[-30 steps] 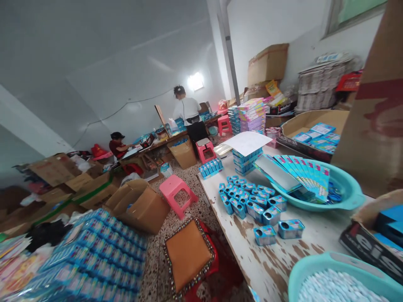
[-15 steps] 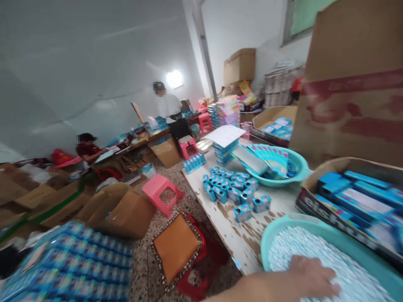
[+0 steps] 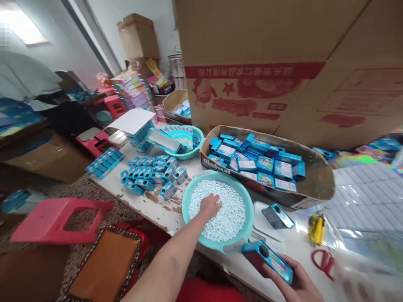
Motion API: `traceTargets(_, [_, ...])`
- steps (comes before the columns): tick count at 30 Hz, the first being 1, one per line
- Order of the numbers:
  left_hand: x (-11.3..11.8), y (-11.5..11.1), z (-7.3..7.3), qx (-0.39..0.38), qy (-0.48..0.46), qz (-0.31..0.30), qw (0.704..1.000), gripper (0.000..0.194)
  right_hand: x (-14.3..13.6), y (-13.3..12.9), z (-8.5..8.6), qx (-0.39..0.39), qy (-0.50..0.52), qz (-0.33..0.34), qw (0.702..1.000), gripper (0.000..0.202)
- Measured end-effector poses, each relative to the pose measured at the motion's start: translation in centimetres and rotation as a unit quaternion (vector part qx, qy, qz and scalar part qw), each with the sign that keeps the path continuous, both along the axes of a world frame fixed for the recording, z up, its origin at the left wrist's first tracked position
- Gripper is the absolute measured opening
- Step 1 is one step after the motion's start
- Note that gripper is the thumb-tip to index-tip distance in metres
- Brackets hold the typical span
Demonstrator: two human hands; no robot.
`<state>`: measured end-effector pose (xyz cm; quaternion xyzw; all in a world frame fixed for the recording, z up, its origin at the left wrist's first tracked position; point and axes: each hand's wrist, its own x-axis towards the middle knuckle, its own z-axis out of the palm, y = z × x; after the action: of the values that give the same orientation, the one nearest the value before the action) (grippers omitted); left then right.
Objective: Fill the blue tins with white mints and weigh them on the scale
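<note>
A turquoise basin [image 3: 186, 197] full of small white candies [image 3: 228, 209] stands at the table's front edge. My left hand [image 3: 210, 205] reaches into it, fingers curled into the candies; a few white pieces show at the fingertips. At the lower right my right hand [image 3: 292, 279] grips a small blue box [image 3: 267, 260] with a round dark hole, held tilted beside the basin's rim. Another blue box with a hole and a clear window lies on a white scale [image 3: 267, 235] just behind.
Several small blue boxes [image 3: 151, 172] stand grouped left of the basin. Behind it sits a cardboard tray [image 3: 317, 184] of blue boxes. Red scissors [image 3: 324, 262] and a yellow-handled tool [image 3: 318, 230] lie to the right. A pink stool [image 3: 63, 218] is on the floor; a person [image 3: 28, 79] stands far left.
The view has swung right and down, bringing my right hand, the box in it and the scale into sight. My left hand stays in the candies, its fingers now more curled.
</note>
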<state>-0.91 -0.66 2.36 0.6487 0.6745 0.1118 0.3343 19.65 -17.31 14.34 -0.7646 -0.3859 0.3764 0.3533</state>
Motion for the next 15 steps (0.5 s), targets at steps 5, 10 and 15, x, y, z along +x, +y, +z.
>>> traceTargets(5, [0.0, 0.6, 0.3, 0.012, -0.077, 0.084, 0.993, 0.008, 0.5, 2.5, 0.5, 0.044, 0.061, -0.022, 0.997, 0.054])
traceTargets(10, [-0.2, 1.0, 2.1, 0.004, -0.235, 0.225, 0.945, 0.022, 0.1, 6.0, 0.1, 0.106, 0.042, 0.065, 0.991, 0.042])
traceTargets(15, [0.6, 0.4, 7.2, 0.01, -0.424, 0.309, 0.851, 0.037, -1.4, 9.8, -1.7, 0.187, -0.038, 0.189, 0.963, 0.03])
